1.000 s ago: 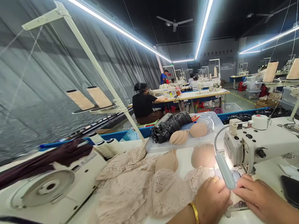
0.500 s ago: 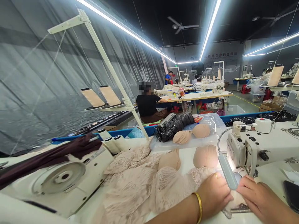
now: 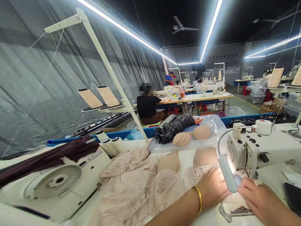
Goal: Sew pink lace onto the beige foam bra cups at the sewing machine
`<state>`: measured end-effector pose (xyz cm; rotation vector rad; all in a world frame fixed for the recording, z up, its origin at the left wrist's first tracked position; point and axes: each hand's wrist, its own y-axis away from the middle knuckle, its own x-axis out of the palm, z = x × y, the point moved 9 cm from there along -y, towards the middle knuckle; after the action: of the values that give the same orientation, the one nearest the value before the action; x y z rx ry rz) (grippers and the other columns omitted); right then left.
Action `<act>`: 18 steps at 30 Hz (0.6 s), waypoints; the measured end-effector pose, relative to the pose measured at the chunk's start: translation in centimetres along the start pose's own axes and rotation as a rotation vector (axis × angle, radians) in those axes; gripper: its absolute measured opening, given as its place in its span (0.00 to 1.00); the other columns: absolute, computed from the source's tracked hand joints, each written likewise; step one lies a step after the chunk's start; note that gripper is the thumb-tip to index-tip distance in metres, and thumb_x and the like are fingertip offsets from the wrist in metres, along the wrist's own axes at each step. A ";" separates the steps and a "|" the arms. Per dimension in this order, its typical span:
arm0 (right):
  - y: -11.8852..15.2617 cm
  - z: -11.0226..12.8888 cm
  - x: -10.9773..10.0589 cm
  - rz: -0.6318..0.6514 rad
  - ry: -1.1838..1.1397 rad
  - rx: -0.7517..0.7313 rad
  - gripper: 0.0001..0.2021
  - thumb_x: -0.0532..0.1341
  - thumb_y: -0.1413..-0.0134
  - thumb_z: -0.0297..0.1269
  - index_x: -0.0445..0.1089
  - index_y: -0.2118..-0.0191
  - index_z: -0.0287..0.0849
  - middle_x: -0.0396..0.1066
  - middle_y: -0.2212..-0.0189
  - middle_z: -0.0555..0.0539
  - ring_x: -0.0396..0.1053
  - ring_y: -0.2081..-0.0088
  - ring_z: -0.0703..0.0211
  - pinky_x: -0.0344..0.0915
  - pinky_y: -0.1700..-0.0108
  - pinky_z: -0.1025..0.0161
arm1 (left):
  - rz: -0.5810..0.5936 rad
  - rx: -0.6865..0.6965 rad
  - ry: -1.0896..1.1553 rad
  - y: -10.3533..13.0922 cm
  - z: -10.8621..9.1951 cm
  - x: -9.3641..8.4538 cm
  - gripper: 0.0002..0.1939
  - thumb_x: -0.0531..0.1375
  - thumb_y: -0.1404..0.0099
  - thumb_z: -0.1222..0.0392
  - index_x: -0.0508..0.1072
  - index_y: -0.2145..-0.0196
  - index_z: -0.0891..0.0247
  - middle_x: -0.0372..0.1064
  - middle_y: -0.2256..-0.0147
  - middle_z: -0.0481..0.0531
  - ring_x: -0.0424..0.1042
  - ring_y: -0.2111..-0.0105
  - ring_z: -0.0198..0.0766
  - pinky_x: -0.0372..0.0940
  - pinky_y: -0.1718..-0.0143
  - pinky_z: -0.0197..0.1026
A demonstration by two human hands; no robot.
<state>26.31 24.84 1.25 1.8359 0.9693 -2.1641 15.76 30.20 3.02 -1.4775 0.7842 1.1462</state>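
My left hand (image 3: 213, 187), with a gold bracelet at the wrist, presses on beige fabric (image 3: 231, 201) left of the sewing machine's (image 3: 261, 144) needle area. My right hand (image 3: 256, 194) lies on the right side of that fabric, fingers together near the grey lamp (image 3: 228, 175). The lamp hides part of the space between both hands and some fingertips. Beige lace pieces (image 3: 131, 188) are heaped left of my left hand. Moulded beige cups (image 3: 205, 157) lie behind it.
A clear plastic lid (image 3: 216, 122) holds a black plastic bundle (image 3: 174, 127) and more cups (image 3: 182, 138). Thread cones (image 3: 109, 147) stand at the left beside a second machine (image 3: 58, 185). A phone (image 3: 293, 197) lies far right. A person in black (image 3: 148, 106) sits ahead.
The view has shifted slightly. My left hand has moved a little up and left with the fabric, and more of the metal plate's front edge shows below the hands.
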 end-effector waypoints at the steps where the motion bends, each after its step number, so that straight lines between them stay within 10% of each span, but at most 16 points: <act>1: 0.0 0.1 0.0 0.026 -0.002 -0.007 0.17 0.49 0.36 0.21 0.70 0.58 0.50 0.73 0.66 0.48 0.72 0.74 0.55 0.60 0.74 0.58 | 0.012 -0.001 -0.008 0.0 -0.1 0.0 0.08 0.65 0.26 0.55 0.73 0.59 0.61 0.79 0.54 0.50 0.75 0.55 0.43 0.67 0.51 0.47; 18: 0.4 -1.3 1.1 0.051 -0.033 0.084 0.18 0.46 0.31 0.23 0.71 0.55 0.47 0.72 0.64 0.45 0.73 0.70 0.51 0.62 0.71 0.56 | 0.071 -0.103 -0.033 -0.2 1.2 0.0 0.04 0.63 0.28 0.60 0.73 0.63 0.60 0.76 0.55 0.53 0.71 0.52 0.46 0.65 0.50 0.50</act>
<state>27.34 25.54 0.01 1.8339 0.8286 -2.2292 15.66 31.38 3.12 -1.5222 0.7700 1.2779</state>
